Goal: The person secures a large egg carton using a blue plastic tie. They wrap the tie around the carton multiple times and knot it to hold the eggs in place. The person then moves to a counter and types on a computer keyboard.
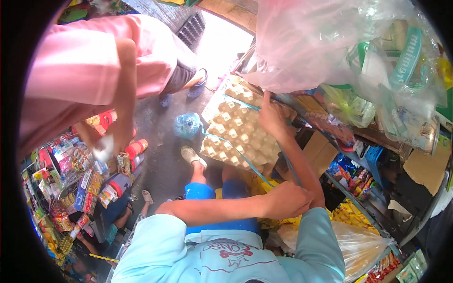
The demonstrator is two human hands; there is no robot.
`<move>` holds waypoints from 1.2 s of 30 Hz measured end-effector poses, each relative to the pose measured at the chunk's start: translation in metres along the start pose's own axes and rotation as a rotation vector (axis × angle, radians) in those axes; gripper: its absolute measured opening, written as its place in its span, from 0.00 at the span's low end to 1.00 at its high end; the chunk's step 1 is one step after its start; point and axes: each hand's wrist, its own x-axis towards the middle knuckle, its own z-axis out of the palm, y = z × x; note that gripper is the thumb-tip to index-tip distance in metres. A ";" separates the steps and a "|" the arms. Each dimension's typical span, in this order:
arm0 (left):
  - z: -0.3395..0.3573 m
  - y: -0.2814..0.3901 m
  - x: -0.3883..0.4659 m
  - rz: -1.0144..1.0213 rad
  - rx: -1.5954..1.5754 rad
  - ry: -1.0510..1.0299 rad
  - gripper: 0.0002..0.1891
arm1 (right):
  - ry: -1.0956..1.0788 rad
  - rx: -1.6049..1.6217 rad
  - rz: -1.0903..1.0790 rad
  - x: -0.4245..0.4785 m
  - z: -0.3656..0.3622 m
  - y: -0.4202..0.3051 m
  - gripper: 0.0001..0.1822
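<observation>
A stack of pulp egg trays (237,123) stands tilted before my knees, a blue plastic string (235,150) running across it in two places. At the right end of the forearm crossing my body, my left hand (288,200) is closed in a fist around the string. My right hand (272,116) is at the far right edge of the trays, index finger extended and the other fingers curled where the string meets the hand. From there a length of string runs down beside my right forearm towards the left fist. My fingertips are partly hidden.
On the left, a person in a pink garment (152,56) handles a white item above a crowded goods counter (76,169). A blue plastic bundle (187,125) lies on the floor beside the trays. Hanging plastic bags (300,46) and stocked shelves (357,173) crowd the right.
</observation>
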 end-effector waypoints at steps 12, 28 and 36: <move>-0.018 0.022 -0.064 -0.100 -0.606 0.559 0.13 | 0.113 -0.185 0.132 0.024 0.027 0.021 0.42; -0.049 -0.035 -0.194 -0.190 -1.495 1.449 0.11 | 0.066 2.242 0.521 -0.208 0.106 -0.175 0.30; 0.025 -0.241 -0.248 -0.749 -0.941 1.518 0.10 | 0.797 1.506 0.681 -0.211 0.125 -0.067 0.37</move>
